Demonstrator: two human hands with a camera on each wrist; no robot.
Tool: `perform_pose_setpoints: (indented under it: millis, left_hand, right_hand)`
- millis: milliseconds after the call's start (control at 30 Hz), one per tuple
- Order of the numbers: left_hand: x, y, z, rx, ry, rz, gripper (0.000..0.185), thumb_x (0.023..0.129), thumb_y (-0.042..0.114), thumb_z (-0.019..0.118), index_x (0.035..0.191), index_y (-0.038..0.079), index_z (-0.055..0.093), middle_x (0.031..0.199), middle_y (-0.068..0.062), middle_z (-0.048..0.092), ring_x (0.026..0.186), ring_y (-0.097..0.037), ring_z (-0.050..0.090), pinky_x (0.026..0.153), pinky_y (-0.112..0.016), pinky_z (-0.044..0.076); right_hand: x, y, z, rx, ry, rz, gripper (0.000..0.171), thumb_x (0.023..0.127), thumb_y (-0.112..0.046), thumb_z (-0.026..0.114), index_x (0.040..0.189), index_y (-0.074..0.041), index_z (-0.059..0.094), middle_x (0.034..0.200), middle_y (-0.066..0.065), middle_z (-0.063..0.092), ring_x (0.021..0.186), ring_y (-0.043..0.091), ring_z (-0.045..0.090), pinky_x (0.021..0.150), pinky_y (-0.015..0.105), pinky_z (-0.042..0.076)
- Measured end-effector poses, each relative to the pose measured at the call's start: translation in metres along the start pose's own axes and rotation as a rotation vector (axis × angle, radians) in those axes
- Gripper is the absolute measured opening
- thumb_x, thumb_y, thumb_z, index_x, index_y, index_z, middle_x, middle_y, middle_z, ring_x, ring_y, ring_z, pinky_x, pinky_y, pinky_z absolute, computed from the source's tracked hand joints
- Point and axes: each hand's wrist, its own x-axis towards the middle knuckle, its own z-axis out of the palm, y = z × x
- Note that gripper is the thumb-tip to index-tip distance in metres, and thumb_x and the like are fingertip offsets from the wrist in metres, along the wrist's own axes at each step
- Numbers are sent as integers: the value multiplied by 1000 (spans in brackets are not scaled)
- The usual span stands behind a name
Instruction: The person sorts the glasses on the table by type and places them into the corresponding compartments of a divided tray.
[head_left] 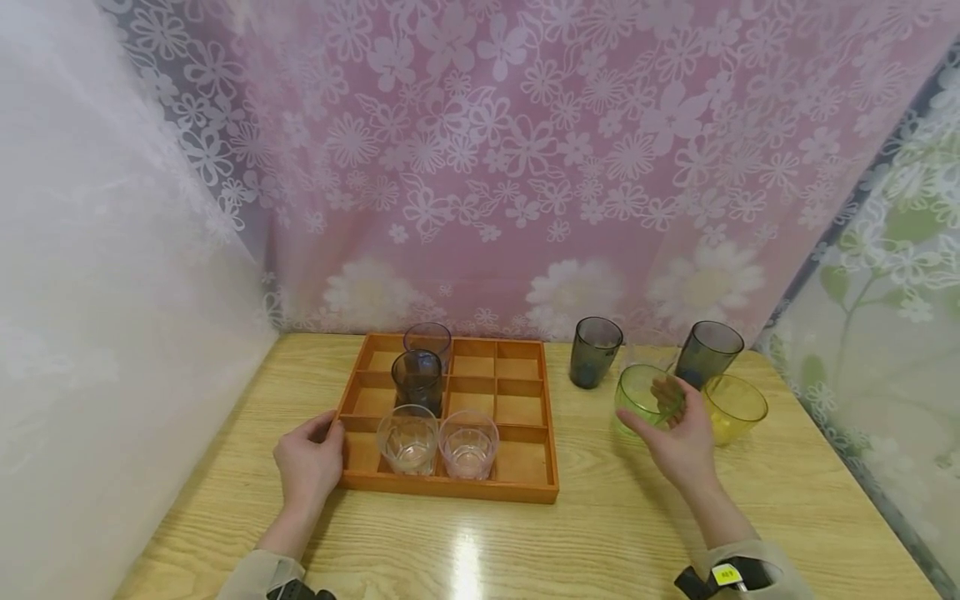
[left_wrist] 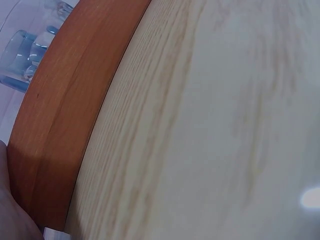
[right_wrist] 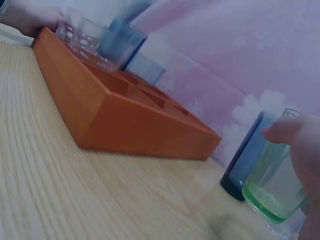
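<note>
My right hand grips a green glass to the right of the tray, with the fingers showing through its wall. In the right wrist view the green glass leans under my fingers. My left hand rests against the front left corner of an orange wooden tray, thumb at the rim. The tray has nine compartments. It holds two clear tumblers in the front row and two dark glasses behind them. The left wrist view shows only the tray wall and table.
A dark glass, another dark glass and a yellow glass stand around the green one on the wooden table. Flowered curtains close the back and both sides. The table's right edge runs near the yellow glass.
</note>
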Motion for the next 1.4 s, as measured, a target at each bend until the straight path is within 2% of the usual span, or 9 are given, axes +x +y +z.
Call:
perform_pose_setpoints:
  millis: [133, 267, 600, 800, 1100, 1300, 1400]
  left_hand:
    - [0, 2, -1, -4, -2, 1, 20, 97, 8, 72, 112, -2, 81, 100, -18, 79, 94, -31, 74, 69, -4, 41]
    - [0, 2, -1, -2, 1, 14, 20, 96, 7, 72, 111, -2, 81, 99, -19, 79, 93, -31, 74, 69, -4, 41]
    - [0, -1, -2, 15, 0, 7, 20, 97, 8, 72, 112, -1, 81, 99, -17, 79, 92, -31, 75, 68, -5, 42]
    - [1, -1, -2, 10, -3, 4, 20, 97, 9, 72, 113, -1, 81, 99, -17, 79, 91, -30, 74, 68, -6, 43]
    - [1, -3, -2, 32, 2, 5, 21, 96, 10, 72, 112, 0, 82, 98, -15, 79, 91, -29, 74, 69, -11, 46]
    - [-1, 0, -3, 32, -15, -5, 22, 97, 11, 72, 114, 1, 81, 101, -16, 79, 94, -29, 74, 70, -10, 45]
    - [-1, 2, -2, 28, -20, -5, 22, 97, 10, 72, 114, 1, 81, 102, -16, 79, 95, -30, 74, 70, -9, 45]
  right_hand:
    - [-3, -15, 7, 30, -47, -42, 99, 88, -23, 90, 163, -4, 29, 155, 17, 48, 141, 37, 46, 114, 62, 35]
    - [-2, -28, 18, 48, -80, -85, 94, 86, -19, 92, 160, -4, 35, 150, 14, 51, 139, 32, 50, 114, 57, 37]
    - [9, -54, 50, 94, -175, -170, 91, 85, -19, 92, 156, -2, 38, 150, 17, 53, 138, 36, 50, 114, 58, 38]
    - [16, -71, 66, 81, -245, -172, 94, 86, -24, 92, 159, -5, 35, 152, 14, 51, 140, 35, 47, 114, 62, 36]
    - [34, -89, 96, 140, -325, -193, 94, 85, -25, 92, 157, -6, 36, 153, 13, 50, 141, 34, 47, 117, 56, 36]
    - [47, -95, 114, 93, -360, -182, 96, 84, -31, 93, 157, -7, 35, 151, 13, 47, 138, 33, 48, 114, 54, 40]
    - [53, -96, 123, 79, -371, -190, 94, 85, -28, 92, 157, -7, 35, 150, 13, 48, 138, 33, 48, 112, 53, 42]
